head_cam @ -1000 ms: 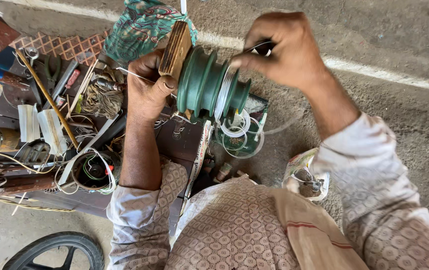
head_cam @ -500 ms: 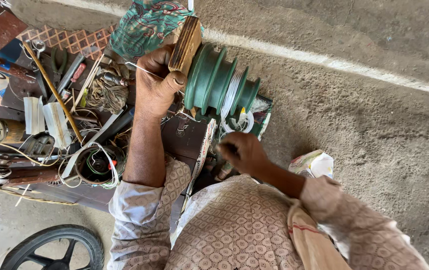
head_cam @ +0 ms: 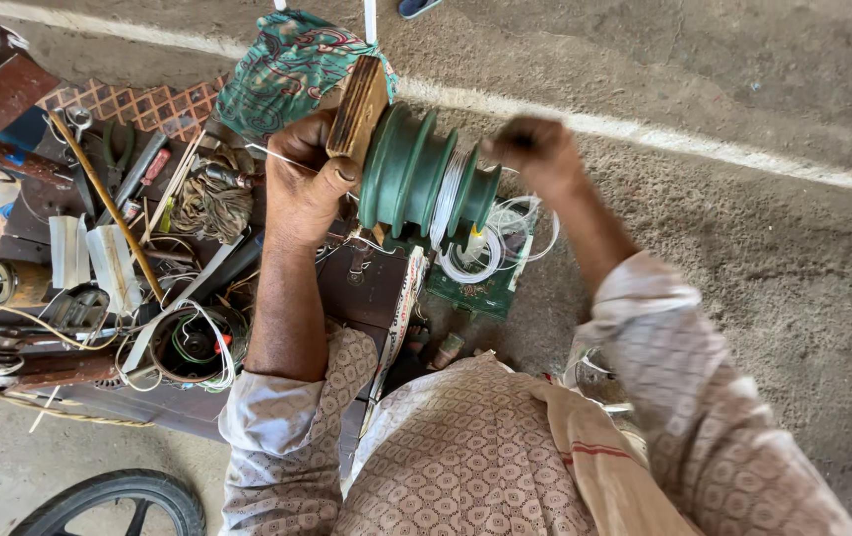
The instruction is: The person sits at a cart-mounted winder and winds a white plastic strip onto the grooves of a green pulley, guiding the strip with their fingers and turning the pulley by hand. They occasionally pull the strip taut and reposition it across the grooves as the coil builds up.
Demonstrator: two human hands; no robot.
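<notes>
Right hand, low beside the green stepped former half a second ago, now sits closed at its narrow end, apparently pinching white wire, while left hand grips the wooden end block.

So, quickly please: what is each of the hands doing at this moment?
Left hand: closed on the wooden block beside the green stepped pulley.
Right hand: closed at the pulley's narrow end; blurred, contents cannot be told.
</notes>
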